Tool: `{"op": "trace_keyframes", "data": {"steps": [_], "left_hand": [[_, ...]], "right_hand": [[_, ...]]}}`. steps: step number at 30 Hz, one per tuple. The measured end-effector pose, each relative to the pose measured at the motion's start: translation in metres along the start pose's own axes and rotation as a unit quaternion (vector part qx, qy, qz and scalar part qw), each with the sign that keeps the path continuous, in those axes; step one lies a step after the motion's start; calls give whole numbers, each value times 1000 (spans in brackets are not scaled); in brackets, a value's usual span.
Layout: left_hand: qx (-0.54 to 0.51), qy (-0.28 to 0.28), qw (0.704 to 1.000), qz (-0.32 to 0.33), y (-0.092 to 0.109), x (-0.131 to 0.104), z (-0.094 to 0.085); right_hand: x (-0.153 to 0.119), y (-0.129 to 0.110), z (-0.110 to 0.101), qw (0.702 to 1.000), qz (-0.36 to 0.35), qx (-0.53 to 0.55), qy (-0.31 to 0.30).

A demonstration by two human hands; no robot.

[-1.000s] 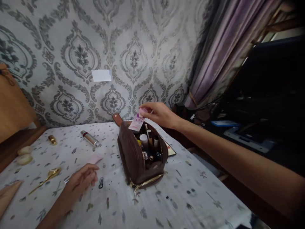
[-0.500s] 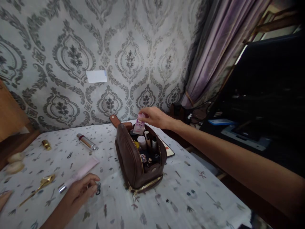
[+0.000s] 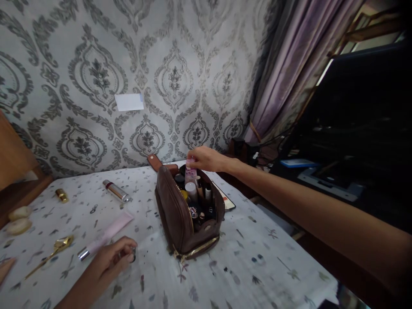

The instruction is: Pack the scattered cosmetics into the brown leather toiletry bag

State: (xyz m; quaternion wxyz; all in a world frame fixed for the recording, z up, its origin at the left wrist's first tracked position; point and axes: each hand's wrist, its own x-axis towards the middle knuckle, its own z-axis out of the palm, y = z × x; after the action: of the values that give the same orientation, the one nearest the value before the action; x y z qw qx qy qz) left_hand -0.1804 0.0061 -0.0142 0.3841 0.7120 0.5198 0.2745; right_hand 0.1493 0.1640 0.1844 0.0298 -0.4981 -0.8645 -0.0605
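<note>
My right hand grips the top of a small pink tube, whose lower end is down inside the far part of an open brown makeup bag. A white-capped jar stands in the bag beside the tube, among several bottles and small cosmetics. On the table, my left hand rests with its fingers loosely bent and apart, nothing held. A pale pink tube with a silver cap lies just behind that hand.
On the patterned tablecloth lie a silver cylinder, a gold lipstick-like tube, a gold flower-shaped item and cream round pieces. A phone-like slab lies behind the bag. A dark screen stands at right.
My right hand has lowered the pink tube deeper into the bag, and the tube now stands more upright. My left hand has stayed almost in place.
</note>
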Motion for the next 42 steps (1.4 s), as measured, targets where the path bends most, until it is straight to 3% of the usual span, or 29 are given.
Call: {"op": "trace_keyframes", "data": {"steps": [4,14,19,23,27,31,35,42], "left_hand": [[15,-5,1000,10,5,-1,1],[9,-10,1000,9,-2,-2,3],[31,-37,999,-2,3,-1,3],[56,-47,997,2,9,1,3],[59,-50,997,-5,9,1,2],[39,-34,999,6,9,2,0],[22,-19,1000,8,9,4,0],[10,-3,1000,-7,-12,6,3]], "right_hand": [[1,-3,-1,1000,13,-9,-10],[17,2,3,998,56,-25,-15],[22,7,5,998,58,-24,-17],[20,10,0,998,53,-16,10],[4,3,-17,992,64,2,106],[-32,-16,-40,980,61,47,183],[-66,-33,-46,988,38,68,135],[-82,-31,-18,997,36,37,63]]}}
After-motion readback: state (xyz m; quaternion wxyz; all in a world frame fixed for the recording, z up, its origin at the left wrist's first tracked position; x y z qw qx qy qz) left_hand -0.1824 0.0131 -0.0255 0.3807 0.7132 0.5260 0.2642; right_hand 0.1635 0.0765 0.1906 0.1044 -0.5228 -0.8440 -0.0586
